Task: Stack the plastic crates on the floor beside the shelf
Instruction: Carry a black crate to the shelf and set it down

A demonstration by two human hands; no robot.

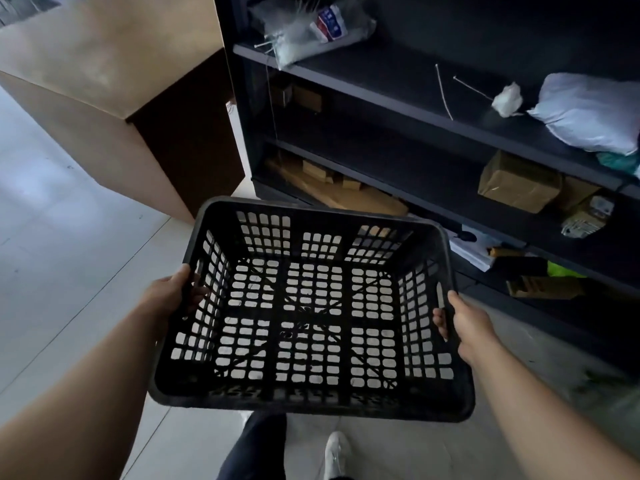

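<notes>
Pale glossy tiles make up the floor (69, 271), which runs from the left edge under everything in view. At the upper left a large cardboard box (104, 81) stands on it, one side in deep shadow, just beside the end panel of a dark shelf unit (381, 95) that fills the right half of the view. On the upper board lies a clear plastic bag (311, 29) with a red and blue label, and further right a white sack (588, 112); the boards below carry flattened cardboard, a small taped carton (519, 183) and other packets too dim to name. In front of the shelf a black plastic crate (313, 403) with latticed walls and bottom is held off the floor, open side up and empty, its far side slightly lower than the near one, the tiles showing through its holes. The left hand (169, 296) grips the crate's left wall, thumb on the rim, its fingers (199, 292) curled round the outside and seen through the lattice. The right hand (467, 327) grips the right wall, thumb along the rim, its fingers (440, 320) hooked to the inside. Below the crate a dark trouser leg (256, 445) and a white shoe (336, 452) stand on the tiles
</notes>
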